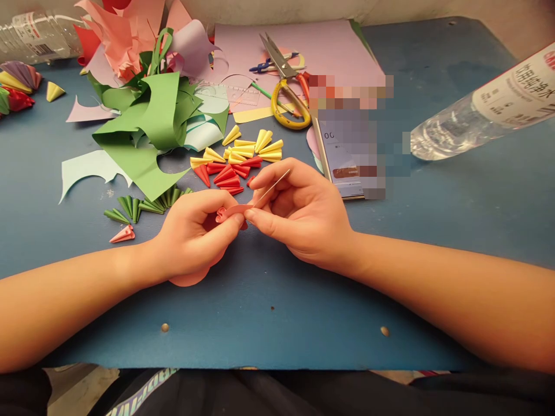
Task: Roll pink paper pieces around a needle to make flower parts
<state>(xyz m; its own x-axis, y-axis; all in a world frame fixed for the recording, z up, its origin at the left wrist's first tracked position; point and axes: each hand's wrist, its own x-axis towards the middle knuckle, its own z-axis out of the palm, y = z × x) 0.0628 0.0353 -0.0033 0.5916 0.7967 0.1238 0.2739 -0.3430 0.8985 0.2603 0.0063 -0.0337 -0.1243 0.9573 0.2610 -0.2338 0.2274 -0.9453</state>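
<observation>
Blue tabletop (321,323), pink paper (232,212) between left fingers (223,232), rod (274,186) in right fingers (269,224)

Left hand (197,231) and right hand (303,216) side by side, centre frame, over tabletop (303,323). Paper cones (225,173) just behind them; further cones (125,205) centre left, behind left forearm. Paper scraps (158,115) heaped upper left, behind further cones. Scissors (284,70) partly on flat sheet (247,52), top centre. Phone (340,138) right of paper cones, behind right hand. 2 bottles: 1 upper left (47,34), 1 upper right (498,104).
</observation>
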